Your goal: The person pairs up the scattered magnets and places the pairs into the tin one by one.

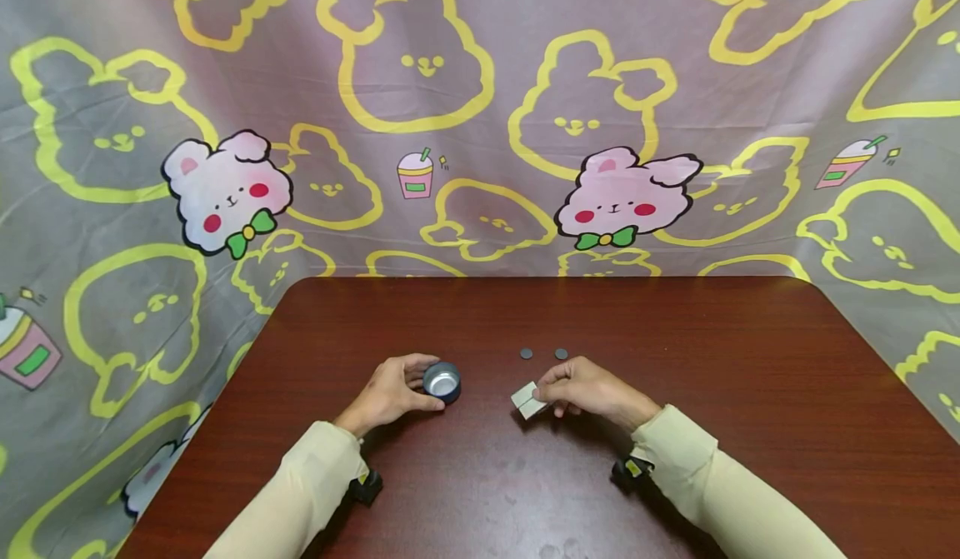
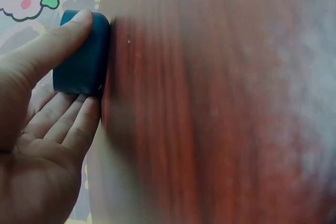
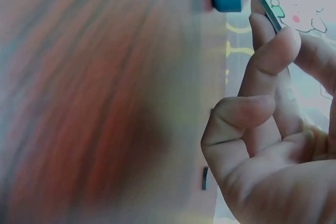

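My left hand (image 1: pixel 392 392) grips a small round dark-blue bowl (image 1: pixel 442 382) with a silvery inside, which stands upright on the table. In the left wrist view, the thumb lies along the near side of the bowl (image 2: pixel 81 66) and the other fingers reach round its far side. To the right, my right hand (image 1: pixel 592 389) pinches a thin, pale square piece (image 1: pixel 528 401) with a dark line across its middle. It is tilted and held over the table. Edge-on in the right wrist view, the square (image 3: pixel 265 8) shows as a narrow dark strip between thumb and fingers.
Two small dark-grey discs, a left one (image 1: pixel 527 353) and a right one (image 1: pixel 561 353), lie flat just beyond my right hand. The brown wooden table (image 1: pixel 480 484) has rounded far corners. A patterned cloth (image 1: pixel 487 134) hangs behind it and at both sides.
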`<action>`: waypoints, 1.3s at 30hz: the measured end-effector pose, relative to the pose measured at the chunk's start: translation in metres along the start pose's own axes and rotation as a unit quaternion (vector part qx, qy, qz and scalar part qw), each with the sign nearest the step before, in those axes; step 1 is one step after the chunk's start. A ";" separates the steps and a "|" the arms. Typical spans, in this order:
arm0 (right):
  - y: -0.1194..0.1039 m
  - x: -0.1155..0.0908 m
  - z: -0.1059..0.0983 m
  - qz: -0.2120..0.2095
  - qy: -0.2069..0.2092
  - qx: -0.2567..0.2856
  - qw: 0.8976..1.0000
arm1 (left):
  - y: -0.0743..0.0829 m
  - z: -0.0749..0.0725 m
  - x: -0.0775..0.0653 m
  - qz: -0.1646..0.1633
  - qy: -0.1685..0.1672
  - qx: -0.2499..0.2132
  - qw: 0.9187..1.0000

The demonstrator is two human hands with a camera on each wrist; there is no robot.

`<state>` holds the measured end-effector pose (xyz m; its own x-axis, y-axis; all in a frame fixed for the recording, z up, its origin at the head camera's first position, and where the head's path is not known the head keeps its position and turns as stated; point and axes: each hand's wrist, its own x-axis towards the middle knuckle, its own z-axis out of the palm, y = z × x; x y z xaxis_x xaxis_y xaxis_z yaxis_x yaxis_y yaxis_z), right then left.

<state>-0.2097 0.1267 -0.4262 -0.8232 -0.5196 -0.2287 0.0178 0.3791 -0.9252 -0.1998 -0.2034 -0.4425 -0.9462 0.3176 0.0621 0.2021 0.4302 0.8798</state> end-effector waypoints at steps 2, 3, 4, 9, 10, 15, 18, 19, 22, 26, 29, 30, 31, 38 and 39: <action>-0.003 0.002 0.001 0.000 0.005 0.020 1.000 | -0.001 0.001 0.000 -0.002 0.000 0.000 1.000; -0.004 0.004 0.002 0.000 0.008 0.030 1.000 | -0.002 0.001 0.001 -0.004 0.002 -0.001 1.000; -0.005 0.005 0.003 0.001 0.011 0.038 0.999 | -0.002 0.001 0.001 -0.005 0.002 0.000 1.000; -0.011 0.014 0.009 0.003 0.022 0.062 0.998 | -0.002 0.003 0.001 -0.014 0.010 -0.001 1.000; -0.012 0.016 0.011 0.005 0.025 0.067 0.997 | -0.002 0.003 0.001 -0.013 0.011 -0.001 1.000; -0.017 0.024 0.017 0.013 0.031 0.096 0.995 | -0.005 0.004 0.002 -0.016 0.011 -0.007 1.000; -0.019 0.028 0.021 0.017 0.030 0.105 0.994 | -0.005 0.004 0.001 -0.017 0.009 -0.010 1.000; -0.020 0.029 0.022 0.017 0.030 0.108 0.994 | -0.004 0.003 0.001 -0.018 0.009 -0.013 1.000; -0.022 0.033 0.026 0.022 0.031 0.120 0.992 | -0.003 0.002 0.000 -0.012 0.010 -0.015 1.000; -0.024 0.039 0.031 0.023 0.031 0.130 0.991 | -0.005 0.002 0.000 0.003 0.013 -0.011 1.000; -0.026 0.043 0.036 0.021 0.027 0.132 0.991 | -0.006 0.002 0.000 -0.001 0.012 -0.012 1.000; -0.027 0.044 0.037 0.022 0.027 0.133 0.990 | -0.006 0.002 0.001 -0.005 0.010 -0.013 1.000; -0.028 0.046 0.039 0.022 0.026 0.134 0.990 | -0.006 0.001 0.001 -0.007 0.009 -0.013 1.000; -0.030 0.057 0.049 0.032 0.029 0.150 0.988 | -0.003 0.002 0.002 -0.025 0.006 -0.022 0.999; -0.031 0.059 0.051 0.033 0.028 0.153 0.987 | -0.003 0.002 0.002 -0.025 0.006 -0.022 0.999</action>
<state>-0.2297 0.0457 -0.4263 -0.8446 -0.4550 -0.2821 0.2356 0.1572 -0.9591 -0.2022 -0.2023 -0.4457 -0.9578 0.2867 0.0222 0.1431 0.4083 0.9016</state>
